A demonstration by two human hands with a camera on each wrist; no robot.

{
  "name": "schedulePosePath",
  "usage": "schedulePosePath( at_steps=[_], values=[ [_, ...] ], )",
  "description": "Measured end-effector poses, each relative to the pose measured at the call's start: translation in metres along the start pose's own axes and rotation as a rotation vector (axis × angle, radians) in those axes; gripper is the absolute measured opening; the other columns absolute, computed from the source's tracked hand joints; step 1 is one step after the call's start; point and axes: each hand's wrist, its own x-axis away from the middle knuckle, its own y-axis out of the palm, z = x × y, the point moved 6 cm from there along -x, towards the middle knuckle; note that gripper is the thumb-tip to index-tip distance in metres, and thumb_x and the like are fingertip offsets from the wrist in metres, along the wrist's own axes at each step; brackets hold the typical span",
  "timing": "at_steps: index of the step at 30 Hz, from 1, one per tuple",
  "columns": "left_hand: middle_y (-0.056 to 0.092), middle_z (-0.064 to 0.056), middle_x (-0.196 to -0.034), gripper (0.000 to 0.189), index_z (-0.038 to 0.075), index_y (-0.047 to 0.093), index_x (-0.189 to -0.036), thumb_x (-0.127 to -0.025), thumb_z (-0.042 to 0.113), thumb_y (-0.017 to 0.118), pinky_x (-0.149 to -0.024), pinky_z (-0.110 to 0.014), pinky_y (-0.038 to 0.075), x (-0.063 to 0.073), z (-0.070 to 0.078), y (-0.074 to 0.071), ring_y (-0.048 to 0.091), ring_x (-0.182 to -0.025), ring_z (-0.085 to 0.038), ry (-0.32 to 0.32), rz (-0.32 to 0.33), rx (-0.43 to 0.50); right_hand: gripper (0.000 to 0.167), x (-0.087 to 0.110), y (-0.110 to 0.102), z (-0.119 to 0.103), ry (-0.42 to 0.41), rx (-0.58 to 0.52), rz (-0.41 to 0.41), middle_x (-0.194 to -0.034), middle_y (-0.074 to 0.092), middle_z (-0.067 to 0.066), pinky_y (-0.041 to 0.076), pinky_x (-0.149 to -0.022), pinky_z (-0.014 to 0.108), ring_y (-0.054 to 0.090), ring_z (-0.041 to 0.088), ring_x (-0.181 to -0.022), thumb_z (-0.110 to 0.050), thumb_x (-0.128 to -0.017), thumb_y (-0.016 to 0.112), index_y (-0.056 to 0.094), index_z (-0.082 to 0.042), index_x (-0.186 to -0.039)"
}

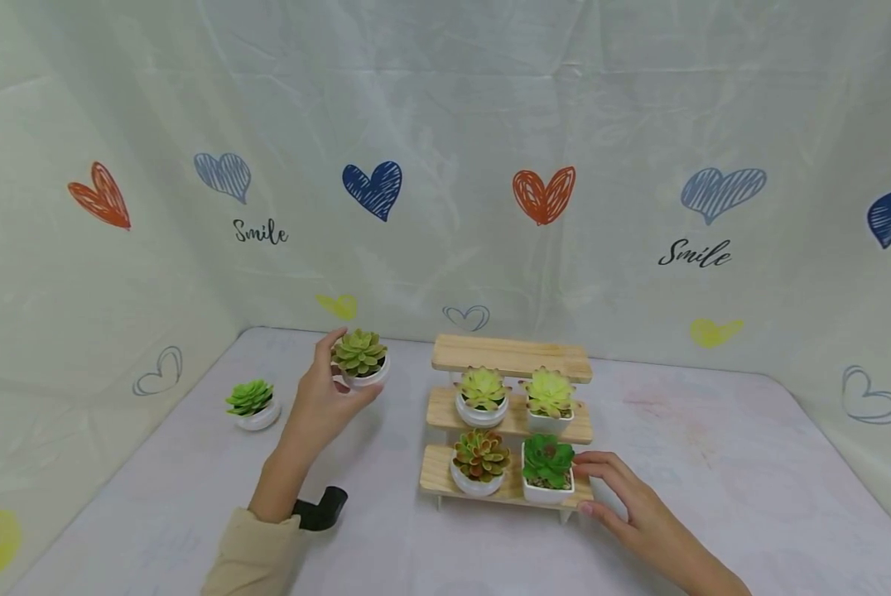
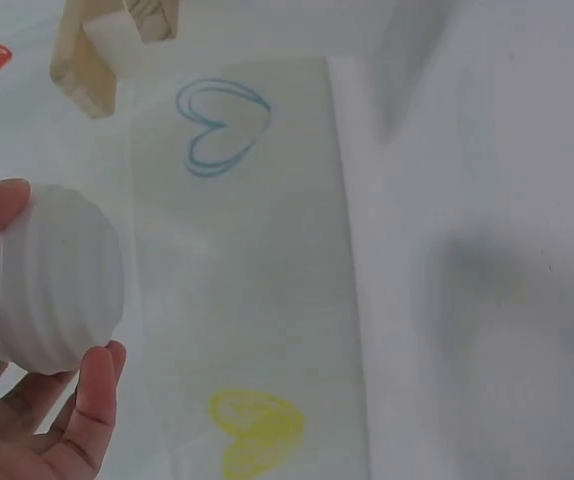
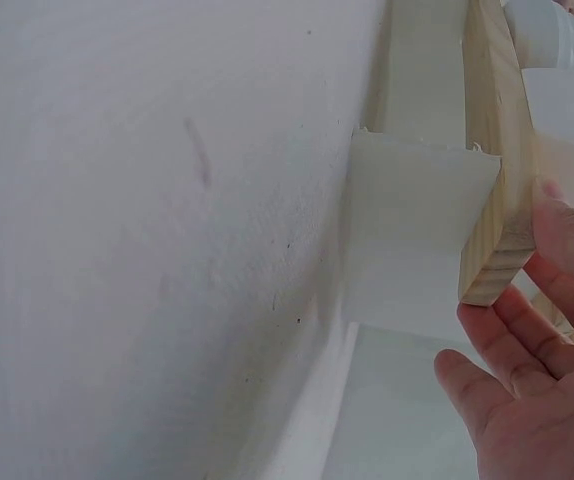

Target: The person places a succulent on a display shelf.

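Four white-potted succulents [image 1: 482,389] appear placed on the tiered pale-wood stand [image 1: 511,356] your right hand [image 1: 633,507] grips at one end, while your left hand [image 1: 325,406] pinches a muted-green succulent in a round white pot [image 1: 359,356], a bright-green white-potted succulent [image 1: 253,401] left of that grip apparently remaining.

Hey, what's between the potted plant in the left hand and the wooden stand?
In the head view, only a bare stretch of tabletop shows between the left hand's potted plant and the wooden stand.

Head view down onto shelf [image 1: 511,356], wrists' closer
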Motion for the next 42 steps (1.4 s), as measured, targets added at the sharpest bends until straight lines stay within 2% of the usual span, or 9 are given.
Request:
schedulePosePath(
  at_steps=[6,11,16,20,30,37,42],
  values=[
    [0.054,-0.018,-0.12,0.09,0.012,0.02,-0.145,-0.074,0.013,0.077,-0.077,-0.034,0.048,0.006,0.021,0.011,0.055,-0.092,-0.027,0.088,0.042,0.037,0.04,0.0,-0.001,0.0,0.023,0.025,-0.012,-0.122,0.051,-0.009,0.036,-0.09,0.004,0.042,-0.008,-0.118,-0.011,-0.08,0.071,0.056,-0.022,-0.117],
    [0.054,-0.017,-0.12,0.092,0.01,0.02,-0.144,-0.074,0.012,0.078,-0.077,-0.037,0.048,0.012,0.032,0.022,0.055,-0.096,-0.026,0.13,0.048,0.074,0.038,0.0,-0.001,0.001,0.054,0.049,-0.025,-0.122,0.051,-0.011,0.044,-0.087,0.012,0.045,-0.006,-0.116,-0.015,-0.081,0.07,0.057,-0.023,-0.116],
    [0.051,-0.016,-0.129,0.088,0.008,0.021,-0.143,-0.075,0.01,0.077,-0.079,-0.035,0.048,0.014,0.04,0.031,0.054,-0.105,-0.025,0.161,0.057,0.135,0.039,0.0,-0.001,0.001,0.034,0.042,-0.016,-0.122,0.051,-0.009,0.039,-0.089,0.006,0.044,-0.006,-0.117,-0.013,-0.081,0.071,0.057,-0.021,-0.116],
    [0.049,-0.015,-0.133,0.086,0.007,0.023,-0.142,-0.075,0.01,0.077,-0.079,-0.033,0.049,0.015,0.043,0.035,0.053,-0.109,-0.025,0.182,0.068,0.164,0.04,0.0,-0.001,0.001,0.013,0.031,-0.01,-0.122,0.051,-0.009,0.034,-0.091,0.003,0.044,-0.006,-0.118,-0.011,-0.08,0.071,0.057,-0.021,-0.116],
    [0.046,-0.015,-0.138,0.082,0.005,0.025,-0.141,-0.077,0.013,0.076,-0.084,-0.035,0.049,0.015,0.042,0.037,0.051,-0.116,-0.026,0.179,0.058,0.202,0.043,0.0,0.001,0.0,-0.026,0.013,0.005,-0.122,0.051,-0.007,0.031,-0.092,0.001,0.044,-0.005,-0.118,-0.008,-0.079,0.071,0.056,-0.02,-0.117],
    [0.046,-0.015,-0.136,0.08,0.003,0.026,-0.141,-0.079,0.015,0.074,-0.084,-0.037,0.047,0.008,0.049,0.036,0.051,-0.115,-0.026,0.216,0.049,0.206,0.042,-0.001,0.001,0.0,-0.014,0.015,-0.004,-0.123,0.051,-0.007,0.032,-0.092,0.001,0.043,-0.006,-0.119,-0.009,-0.08,0.071,0.056,-0.021,-0.117],
    [0.046,-0.019,-0.135,0.079,0.002,0.026,-0.14,-0.079,0.015,0.074,-0.087,-0.042,0.046,0.001,0.054,0.038,0.049,-0.117,-0.03,0.245,0.039,0.215,0.044,0.0,0.001,-0.001,-0.036,0.0,0.006,-0.123,0.051,-0.006,0.029,-0.093,0.0,0.042,-0.005,-0.119,-0.007,-0.079,0.071,0.056,-0.02,-0.117]
  ],
)
